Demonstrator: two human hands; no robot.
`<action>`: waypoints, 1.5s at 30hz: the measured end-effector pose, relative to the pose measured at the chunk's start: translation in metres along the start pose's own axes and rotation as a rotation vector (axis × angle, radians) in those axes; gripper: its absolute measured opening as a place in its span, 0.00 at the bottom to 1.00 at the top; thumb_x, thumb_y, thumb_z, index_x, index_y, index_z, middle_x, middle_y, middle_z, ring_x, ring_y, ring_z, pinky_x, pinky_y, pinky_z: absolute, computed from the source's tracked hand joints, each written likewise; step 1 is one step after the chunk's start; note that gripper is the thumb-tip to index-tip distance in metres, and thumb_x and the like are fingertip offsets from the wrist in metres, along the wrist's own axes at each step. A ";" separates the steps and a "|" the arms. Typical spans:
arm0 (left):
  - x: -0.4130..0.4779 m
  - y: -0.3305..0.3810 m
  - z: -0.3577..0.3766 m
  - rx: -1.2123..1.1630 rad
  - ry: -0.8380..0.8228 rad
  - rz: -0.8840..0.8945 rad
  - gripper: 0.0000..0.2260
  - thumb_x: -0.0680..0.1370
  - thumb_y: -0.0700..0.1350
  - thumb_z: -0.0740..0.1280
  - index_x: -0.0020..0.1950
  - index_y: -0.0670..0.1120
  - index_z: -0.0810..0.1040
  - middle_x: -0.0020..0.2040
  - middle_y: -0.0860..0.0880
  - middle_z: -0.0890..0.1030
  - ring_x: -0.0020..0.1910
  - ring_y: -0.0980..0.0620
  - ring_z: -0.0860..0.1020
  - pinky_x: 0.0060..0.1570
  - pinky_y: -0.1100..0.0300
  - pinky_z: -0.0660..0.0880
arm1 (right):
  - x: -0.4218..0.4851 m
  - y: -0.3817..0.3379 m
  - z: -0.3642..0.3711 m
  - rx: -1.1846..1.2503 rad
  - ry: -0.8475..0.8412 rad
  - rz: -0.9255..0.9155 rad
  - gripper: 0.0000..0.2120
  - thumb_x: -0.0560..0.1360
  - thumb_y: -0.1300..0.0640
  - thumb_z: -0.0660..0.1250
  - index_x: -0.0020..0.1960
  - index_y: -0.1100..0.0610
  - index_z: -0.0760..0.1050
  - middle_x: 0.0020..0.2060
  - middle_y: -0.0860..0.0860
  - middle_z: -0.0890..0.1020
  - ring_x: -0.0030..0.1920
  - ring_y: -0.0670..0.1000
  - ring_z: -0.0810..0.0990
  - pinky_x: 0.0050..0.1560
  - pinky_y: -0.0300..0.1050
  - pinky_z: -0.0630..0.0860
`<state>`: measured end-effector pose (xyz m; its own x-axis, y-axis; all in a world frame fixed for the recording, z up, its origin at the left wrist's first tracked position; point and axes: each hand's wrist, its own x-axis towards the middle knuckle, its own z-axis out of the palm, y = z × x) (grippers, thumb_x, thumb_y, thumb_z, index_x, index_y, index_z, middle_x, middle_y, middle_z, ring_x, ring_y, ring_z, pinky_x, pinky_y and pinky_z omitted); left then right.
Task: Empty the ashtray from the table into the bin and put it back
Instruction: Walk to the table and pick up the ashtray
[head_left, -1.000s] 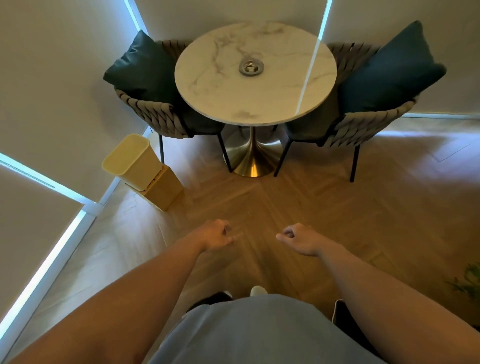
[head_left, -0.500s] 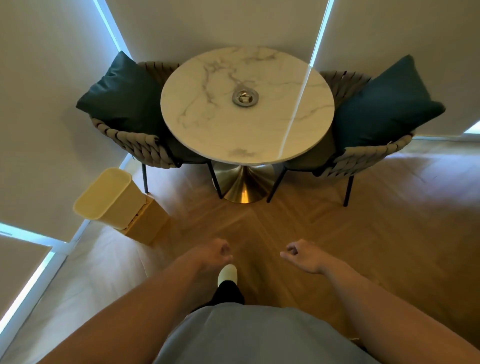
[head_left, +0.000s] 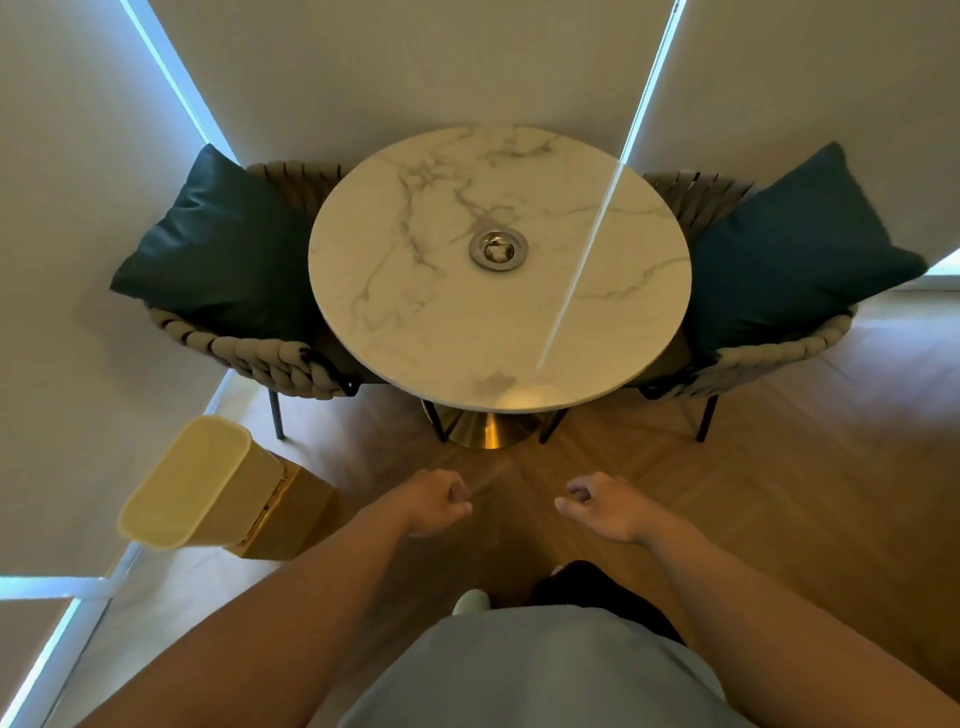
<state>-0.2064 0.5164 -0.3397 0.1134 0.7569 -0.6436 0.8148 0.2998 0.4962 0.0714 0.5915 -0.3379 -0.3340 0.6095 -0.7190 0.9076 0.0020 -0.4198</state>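
Head view, looking down: a round marble worktop (head_left: 467, 322) on a gold pedestal base (head_left: 488, 430) fills the middle of the picture. The ashtray (head_left: 498, 250), a small round metal dish, sits close to the centre of that worktop, slightly toward the far side, with some pale bits inside it; what they are is too small to tell. Nothing else rests on the marble, only a bright streak of reflected light running across its right half.

A woven chair (head_left: 249, 353) stands tucked against the worktop on the left with a dark teal cushion (head_left: 218, 239) on it, and a second woven chair (head_left: 769, 358) with its own teal cushion (head_left: 789, 254) stands on the right. Down on the wooden floor (head_left: 779, 493), left of the pedestal and just beside the left chair's legs, the bin (head_left: 197, 483) shows a cream inner bucket with a gold outer casing behind it, its mouth open. A chair leg stands between bin and pedestal.

Both arms reach forward, low, over the floor, well short of the worktop edge. The left hand (head_left: 436, 501) is curled into a loose fist, holding nothing. The right hand (head_left: 602, 506) is loosely curled too, fingers bent inward, empty. The two hands are level and near each other, both well apart from the ashtray. A pale shirt and the tip of a shoe (head_left: 470, 600) show below.
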 end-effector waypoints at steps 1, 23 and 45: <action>0.007 0.002 -0.006 -0.006 -0.006 0.000 0.17 0.80 0.54 0.64 0.68 0.51 0.74 0.63 0.49 0.77 0.58 0.52 0.76 0.58 0.54 0.75 | 0.007 -0.003 -0.007 -0.002 0.000 -0.003 0.31 0.77 0.36 0.62 0.73 0.54 0.68 0.69 0.53 0.75 0.67 0.53 0.73 0.65 0.48 0.73; 0.150 0.089 -0.096 -0.169 0.094 -0.171 0.17 0.79 0.53 0.66 0.66 0.49 0.76 0.60 0.49 0.80 0.55 0.51 0.79 0.59 0.57 0.76 | 0.149 -0.008 -0.195 -0.074 -0.086 -0.197 0.31 0.78 0.38 0.62 0.74 0.55 0.67 0.70 0.56 0.74 0.68 0.55 0.73 0.64 0.46 0.70; 0.252 0.025 -0.233 -0.178 0.163 -0.031 0.25 0.75 0.54 0.72 0.69 0.48 0.72 0.61 0.48 0.78 0.53 0.51 0.77 0.56 0.57 0.75 | 0.242 -0.098 -0.238 0.056 0.130 -0.068 0.39 0.69 0.46 0.77 0.75 0.56 0.66 0.67 0.55 0.76 0.63 0.55 0.77 0.57 0.40 0.70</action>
<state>-0.2897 0.8498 -0.3540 -0.0150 0.8255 -0.5642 0.7021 0.4105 0.5819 -0.0380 0.9273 -0.3389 -0.3550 0.7071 -0.6115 0.8673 0.0050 -0.4977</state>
